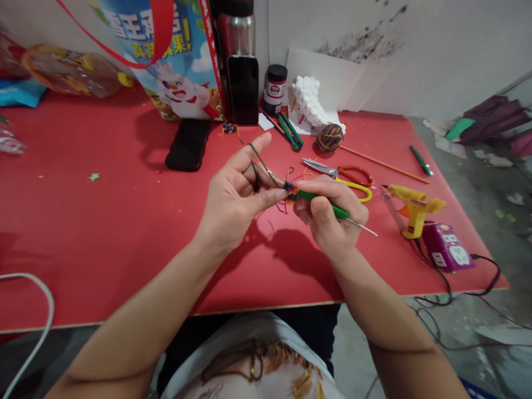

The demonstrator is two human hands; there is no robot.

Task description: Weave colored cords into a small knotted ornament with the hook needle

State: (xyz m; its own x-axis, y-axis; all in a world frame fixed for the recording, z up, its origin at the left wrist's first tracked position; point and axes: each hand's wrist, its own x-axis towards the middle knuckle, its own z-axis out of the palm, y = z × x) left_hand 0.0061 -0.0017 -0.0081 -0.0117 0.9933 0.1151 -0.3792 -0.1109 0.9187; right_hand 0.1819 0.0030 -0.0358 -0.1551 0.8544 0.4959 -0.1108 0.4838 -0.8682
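Two bare hands work close together in the head view, above the middle of one red table [124,238]. One of them, the left hand [233,202], pinches one small multicoloured crocheted piece [291,190] near its thumb tip, with its index finger stretched up and one dark green yarn strand [262,162] running over that finger down to the piece. The right hand [337,216] is closed around the green handle of one crochet hook [341,212], whose thin metal shaft shows at both ends, one of them reaching in at the piece. So the piece sits between the two hands, raised over the tabletop. Just beyond them lie one pair of scissors [333,172] with one red and one yellow handle loop, one ball of multicoloured yarn [330,137] and one green cutter [291,133]. One orange stick [384,164] stretches rightward from near the ball. Farther right are one yellow glue gun [415,206] and one purple box [449,249]. Two black phones are visible: one flat phone [188,145] and one upright phone [243,91], beside one printed bag [187,72]. One dark-lidded jar [275,90] stands nearby.
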